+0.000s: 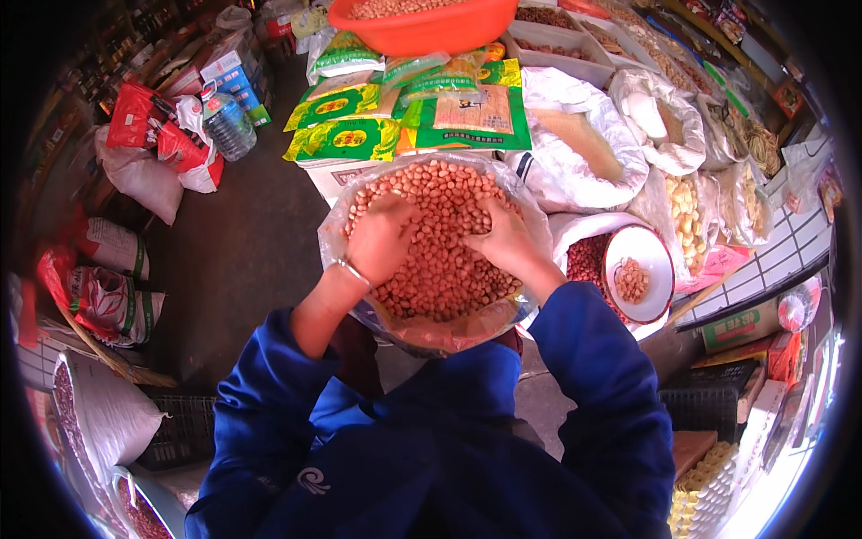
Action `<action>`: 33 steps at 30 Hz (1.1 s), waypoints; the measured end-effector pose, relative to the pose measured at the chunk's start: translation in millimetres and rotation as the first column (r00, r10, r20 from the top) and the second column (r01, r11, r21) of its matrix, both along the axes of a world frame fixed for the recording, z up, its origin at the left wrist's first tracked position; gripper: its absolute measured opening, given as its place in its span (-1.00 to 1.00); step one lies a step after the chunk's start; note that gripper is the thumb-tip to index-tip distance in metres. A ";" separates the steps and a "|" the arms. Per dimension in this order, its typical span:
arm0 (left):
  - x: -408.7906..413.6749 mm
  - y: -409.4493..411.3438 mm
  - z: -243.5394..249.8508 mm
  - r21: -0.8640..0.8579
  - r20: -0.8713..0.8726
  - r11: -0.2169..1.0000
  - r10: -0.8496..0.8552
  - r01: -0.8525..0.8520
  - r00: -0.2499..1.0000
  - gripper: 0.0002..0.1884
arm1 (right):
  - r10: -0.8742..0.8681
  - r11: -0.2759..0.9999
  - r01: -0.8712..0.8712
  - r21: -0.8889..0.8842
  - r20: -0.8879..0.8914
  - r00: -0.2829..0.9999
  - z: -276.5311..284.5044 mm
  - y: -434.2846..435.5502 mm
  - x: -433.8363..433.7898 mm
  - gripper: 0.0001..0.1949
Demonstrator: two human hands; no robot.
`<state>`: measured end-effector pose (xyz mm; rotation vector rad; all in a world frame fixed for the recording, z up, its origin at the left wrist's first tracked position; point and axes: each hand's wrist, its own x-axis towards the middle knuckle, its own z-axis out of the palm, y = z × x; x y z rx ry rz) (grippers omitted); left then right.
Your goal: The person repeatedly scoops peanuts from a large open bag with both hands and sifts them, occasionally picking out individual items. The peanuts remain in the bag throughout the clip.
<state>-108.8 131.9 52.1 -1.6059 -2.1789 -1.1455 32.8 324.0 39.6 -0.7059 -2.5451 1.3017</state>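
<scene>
A bag-lined round container (535, 236) full of shelled peanuts (441, 269) stands in front of my body. My left hand (384, 236), with a bangle at the wrist, rests on the peanuts at the left, its fingers bent and partly hidden. On the right side my right hand (502, 236) lies on the heap with thumb and fingers spread. Whether either hand holds any peanuts is hard to see. Just right of the container, an enamel bowl (656, 293) with a few nuts sits on a sack of red peanuts (586, 259).
Beyond the container are green-yellow packets (343, 138) and an orange basin (431, 30) of nuts. Open white sacks (528, 87) and trays of dried goods line the right. Bags and a large water bottle (229, 124) stand left on the dark floor (222, 249).
</scene>
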 end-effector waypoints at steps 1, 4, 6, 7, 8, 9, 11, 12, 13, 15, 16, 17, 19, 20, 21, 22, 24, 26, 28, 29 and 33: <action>-13.1 3.6 -0.4 0.015 0.049 0.998 0.054 -0.055 0.997 -0.85 | 0.026 0.993 -0.032 -0.115 -0.051 0.998 13.7 -3.9 -2.2 -0.41; -41.2 4.8 -0.9 0.012 0.085 0.984 0.177 -0.179 0.980 -0.84 | 0.086 0.996 -0.087 0.002 -0.163 0.983 32.5 -5.5 0.3 -0.48; -54.2 8.3 -2.3 0.026 0.103 0.988 0.149 -0.153 0.983 -0.83 | 0.096 0.974 -0.026 0.226 -0.305 0.947 27.8 -2.4 3.9 -0.59; -57.1 10.1 -4.3 -0.011 0.090 0.989 0.149 -0.149 0.985 -0.83 | 0.133 0.955 -0.059 0.290 -0.243 0.961 25.9 1.2 9.5 -0.63; -58.8 12.3 -6.7 -0.049 0.077 0.988 0.149 -0.145 0.986 -0.83 | 0.167 0.932 -0.096 0.349 -0.177 0.970 25.1 5.4 16.5 -0.67; -57.5 14.6 -5.2 -0.088 0.063 0.986 0.146 -0.140 0.987 -0.82 | 0.194 0.905 -0.134 0.404 -0.110 0.975 25.1 5.5 22.1 -0.71; -57.7 15.6 -3.1 -0.147 0.034 0.982 0.127 -0.121 0.991 -0.82 | 0.312 0.854 -0.328 0.403 0.108 0.944 25.6 -2.9 34.8 -0.76; -59.0 15.6 -2.7 -0.161 -0.003 0.982 0.103 -0.102 0.995 -0.83 | 0.407 0.788 -0.461 0.407 0.216 0.887 21.2 -4.7 42.2 -0.74; -59.6 15.8 -2.8 -0.176 -0.039 0.981 0.079 -0.084 0.996 -0.83 | 0.490 0.708 -0.585 0.395 0.322 0.810 18.4 -7.6 48.7 -0.73; -59.5 18.1 -2.1 -0.218 -0.081 0.972 0.072 -0.088 0.994 -0.84 | 0.489 0.709 -0.672 0.215 0.538 0.687 25.2 -26.0 56.4 -0.78; -59.3 19.7 -1.6 -0.237 -0.103 0.967 0.067 -0.090 0.992 -0.84 | 0.483 0.684 -0.685 0.251 0.547 0.683 11.5 -27.0 55.3 -0.77; -58.9 20.9 -2.8 -0.246 -0.110 0.964 0.072 -0.097 0.991 -0.86 | 0.492 0.663 -0.669 0.335 0.478 0.728 14.2 -27.7 58.0 -0.76; -58.8 20.1 -4.9 -0.264 -0.125 0.957 0.092 -0.122 0.988 -0.88 | 0.524 0.614 -0.615 0.495 0.328 0.786 22.5 -29.1 61.1 -0.75; -59.3 18.1 -5.7 -0.203 -0.103 0.971 0.104 -0.124 0.989 -0.88 | 0.536 0.596 -0.582 0.554 0.265 0.801 16.1 -25.5 57.0 -0.73; -58.5 19.1 -4.9 -0.140 -0.083 0.983 0.106 -0.117 0.991 -0.89 | 0.542 0.583 -0.536 0.611 0.199 0.817 4.6 -16.8 50.1 -0.72; -55.5 18.4 -3.2 -0.081 -0.060 0.990 0.110 -0.115 0.992 -0.90 | 0.552 0.569 -0.489 0.660 0.134 0.823 6.2 -13.3 41.9 -0.71; -44.4 12.8 5.3 -0.004 0.110 0.994 0.107 -0.107 0.988 -0.91 | 0.471 0.676 -0.507 0.535 0.215 0.855 30.8 -12.3 18.7 -0.70; -31.5 -1.0 18.2 0.038 0.215 0.994 0.096 -0.107 0.972 -0.89 | 0.396 0.788 -0.385 0.481 0.084 0.915 43.6 -12.2 0.3 -0.71; -17.2 -6.6 31.3 0.047 0.256 0.996 0.064 -0.079 0.965 -0.89 | 0.280 0.916 -0.216 0.337 -0.152 0.948 43.8 -4.7 -9.8 -0.83; -9.4 -7.4 37.3 0.052 0.276 0.997 0.047 -0.063 0.960 -0.89 | 0.212 0.976 -0.219 -0.005 -0.222 0.952 43.8 -5.4 -7.4 -0.81; 24.2 -2.8 55.2 -0.006 0.193 0.990 -0.134 0.138 0.972 -0.88 | 0.010 0.620 -0.225 -0.752 -0.279 0.960 50.6 -46.1 5.2 -0.53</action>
